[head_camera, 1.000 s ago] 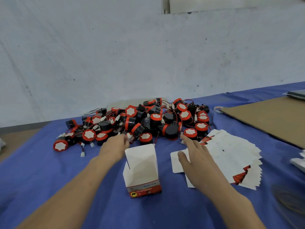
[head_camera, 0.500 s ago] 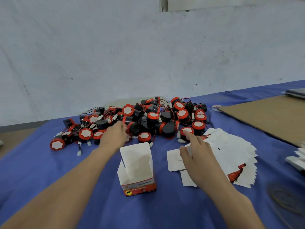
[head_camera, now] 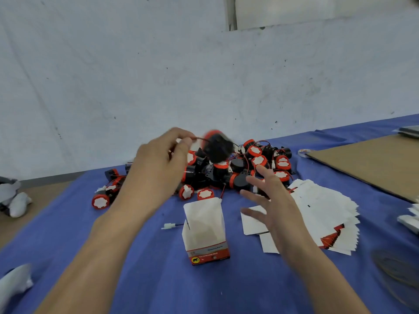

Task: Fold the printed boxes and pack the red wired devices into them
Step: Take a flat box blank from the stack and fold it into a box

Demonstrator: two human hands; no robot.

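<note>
A big blue cloth (head_camera: 158, 279) is covering the table. A brown cardboard sheet (head_camera: 374, 164) is lying on it at the far right. A pile of red wired devices (head_camera: 256, 159) is sitting at the back of the cloth, near the wall. A stack of flat boxes (head_camera: 322, 211) is fanning out in front of the pile, on the right. One folded box (head_camera: 204, 227) is standing upright in the middle, just in front of the pile, with its top open.

The left hand (head_camera: 158, 168) is up in the air above the pile. Its thumb and fingers are pinching the thin wire of one device (head_camera: 217, 147). The device is hanging from the wire, blurry, above the pile and behind the box. The right hand (head_camera: 269, 200) is hovering beside the box, over the flat boxes, with its fingers spread apart and holding nothing. A small white plug (head_camera: 169, 226) is lying on the cloth just left of the box.

I think the device is going into the open box next. It is dangling only by its wire, so it could swing and miss the opening. It could also bump the light box and knock it over, because no hand is holding the box. The wire could slip out of the pinch, too.
</note>
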